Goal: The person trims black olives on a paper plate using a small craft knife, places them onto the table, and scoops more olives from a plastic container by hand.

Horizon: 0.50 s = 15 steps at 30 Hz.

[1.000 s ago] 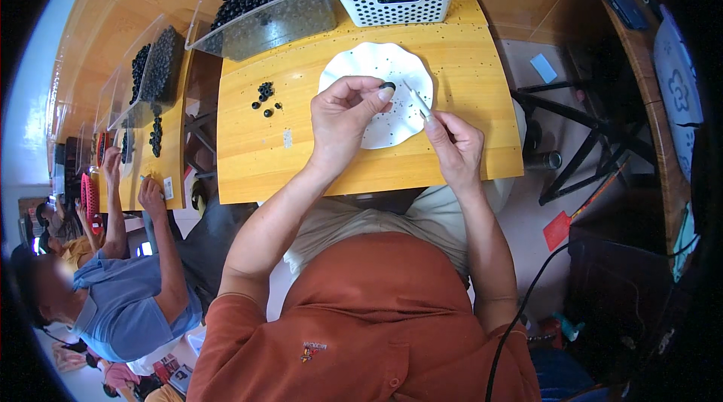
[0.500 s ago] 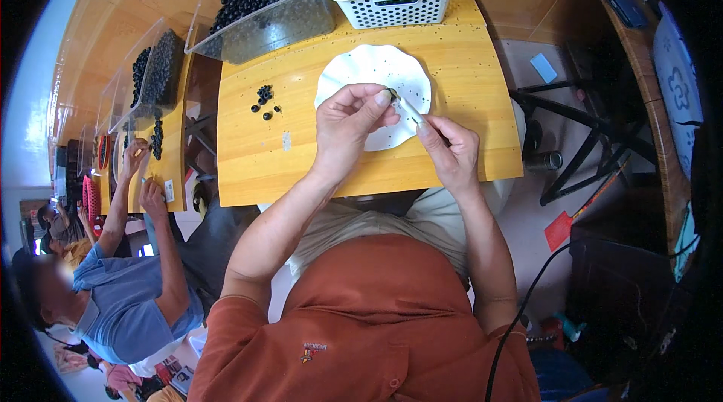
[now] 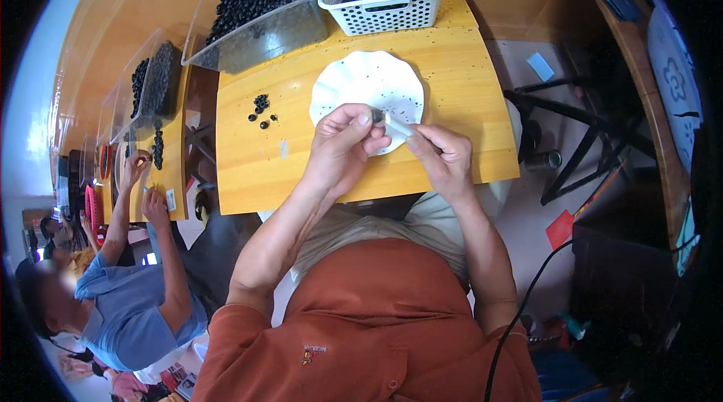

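Observation:
My left hand (image 3: 339, 142) pinches a small dark round piece (image 3: 377, 115) between thumb and forefinger, above the near part of a white plate. In my right hand (image 3: 443, 157) is a slim white-handled tool (image 3: 398, 126), its tip touching or almost touching the dark piece; the tip is too small to make out. Beneath both hands lies the wavy-rimmed white plate (image 3: 329, 86), scattered with dark crumbs. Left of the plate a little cluster of black round pieces (image 3: 261, 103) rests on the wooden table (image 3: 248, 165).
At the table's back stand a clear bin (image 3: 260, 52) heaped with black round pieces and a white perforated basket (image 3: 392, 16) holding rows of dark ones. To the left, a person in blue (image 3: 139, 304) works at another table. A black cable (image 3: 523, 312) hangs at right.
Both hands have come slightly nearer to me and left, with the tool now held flatter against the dark piece. The whole view has shifted a little.

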### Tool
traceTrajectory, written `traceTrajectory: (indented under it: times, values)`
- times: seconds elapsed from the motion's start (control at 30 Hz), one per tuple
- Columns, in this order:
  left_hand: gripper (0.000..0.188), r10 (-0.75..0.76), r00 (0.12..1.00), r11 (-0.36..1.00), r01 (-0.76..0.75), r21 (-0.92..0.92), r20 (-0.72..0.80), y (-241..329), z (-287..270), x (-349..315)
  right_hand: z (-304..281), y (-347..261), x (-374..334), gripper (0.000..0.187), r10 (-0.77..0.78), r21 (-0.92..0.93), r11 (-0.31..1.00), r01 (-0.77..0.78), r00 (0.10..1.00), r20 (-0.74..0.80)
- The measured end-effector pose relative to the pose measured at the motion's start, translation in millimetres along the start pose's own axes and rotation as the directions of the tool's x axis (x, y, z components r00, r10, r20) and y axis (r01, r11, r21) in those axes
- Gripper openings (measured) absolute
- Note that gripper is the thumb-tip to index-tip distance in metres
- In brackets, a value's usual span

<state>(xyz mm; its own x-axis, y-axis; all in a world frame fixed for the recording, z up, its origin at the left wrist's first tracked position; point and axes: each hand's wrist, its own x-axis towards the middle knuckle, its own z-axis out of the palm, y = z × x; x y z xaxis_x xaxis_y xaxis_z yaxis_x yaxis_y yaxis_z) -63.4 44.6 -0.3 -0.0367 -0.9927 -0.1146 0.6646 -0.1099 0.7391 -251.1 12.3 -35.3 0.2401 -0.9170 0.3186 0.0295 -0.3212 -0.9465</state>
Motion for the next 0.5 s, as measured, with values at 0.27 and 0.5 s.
traceTrajectory:
  times: [0.27, 0.5]
  values:
    - [0.011, 0.044, 0.998, 0.996, -0.047, 0.074, 0.052, 16, 8, -8, 0, -1, 1, 0.031, 0.060, 0.043, 0.997, -0.057, 0.994, -0.086]
    - [0.012, 0.016, 1.000, 0.998, -0.017, 0.055, 0.015, 12, -1, -8, 0, -2, 3, 0.033, 0.050, 0.013, 0.999, -0.050, 0.997, -0.063]
